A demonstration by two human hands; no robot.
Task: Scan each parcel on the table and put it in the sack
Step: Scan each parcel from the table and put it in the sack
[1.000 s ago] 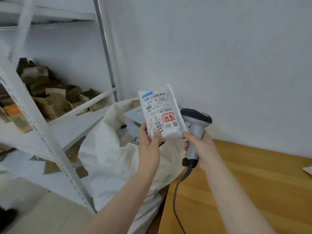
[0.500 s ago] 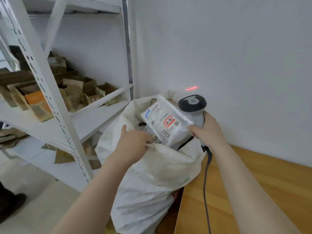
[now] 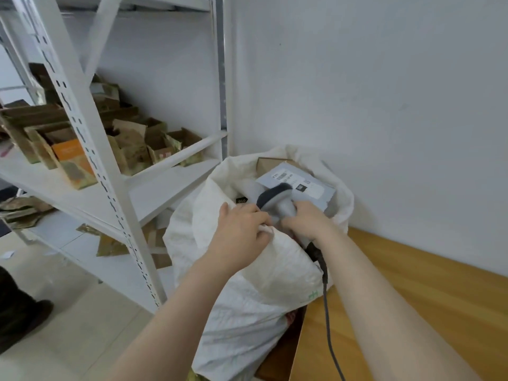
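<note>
A white woven sack (image 3: 247, 292) stands open on the floor at the left end of the wooden table (image 3: 428, 312). My left hand (image 3: 242, 229) grips the near rim of the sack. My right hand (image 3: 308, 224) holds a grey barcode scanner (image 3: 276, 200) over the sack's mouth, its cable (image 3: 328, 320) trailing down across the table. Inside the sack lie a grey parcel with a white label (image 3: 299, 182) and a brown box (image 3: 272, 162). The white parcel I held a moment ago is out of sight.
A white metal shelf rack (image 3: 90, 149) stands left of the sack, with several brown cardboard boxes (image 3: 132, 144) on its shelves. A white wall (image 3: 384, 105) runs behind the sack and the table. A dark shoe (image 3: 22, 320) is on the floor at the far left.
The white labelled parcel went from my hands down into the sack and is now hidden. My left hand took the sack's rim. My right hand lowered the scanner over the sack's mouth.
</note>
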